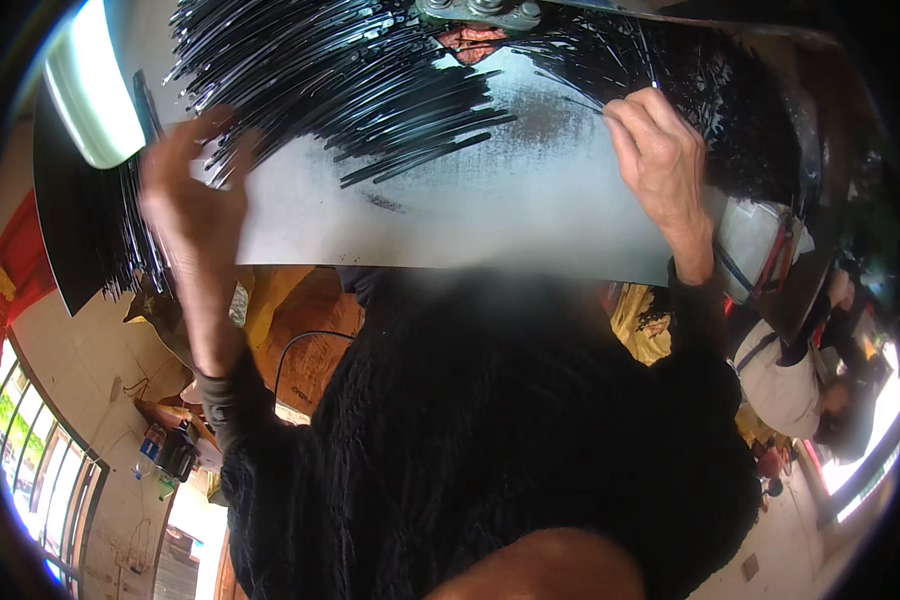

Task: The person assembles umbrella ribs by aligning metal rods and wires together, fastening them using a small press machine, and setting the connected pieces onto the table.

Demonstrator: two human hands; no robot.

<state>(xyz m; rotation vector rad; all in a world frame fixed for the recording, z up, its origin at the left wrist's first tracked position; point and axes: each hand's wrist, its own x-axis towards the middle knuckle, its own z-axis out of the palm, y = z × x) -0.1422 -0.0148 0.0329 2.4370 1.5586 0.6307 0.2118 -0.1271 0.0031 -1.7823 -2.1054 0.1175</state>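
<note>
A broad pile of thin, glossy black strips (300,70) lies across the grey metal tabletop (420,225) in front of me. My left hand (195,185) is over the pile's left end, smeared by motion; its thumb and forefinger look apart, and I make out nothing between them. On the right, my right hand (662,150) is closed in a pinch, with a thin black strip (580,98) sticking out from its fingertips toward the middle. Between the hands, at the far edge, is a metal fixture (480,12) with round bolts. Just below it shows a reddish-brown patch (472,43).
More black strips and fragments (755,120) cover the table's right side. A bright lamp (95,95) hangs at the upper left. Below the table edge are a brown carton (315,320) and yellow sacking (640,325). Another person (785,375) sits at the right. A barred window (40,450) stands lower left.
</note>
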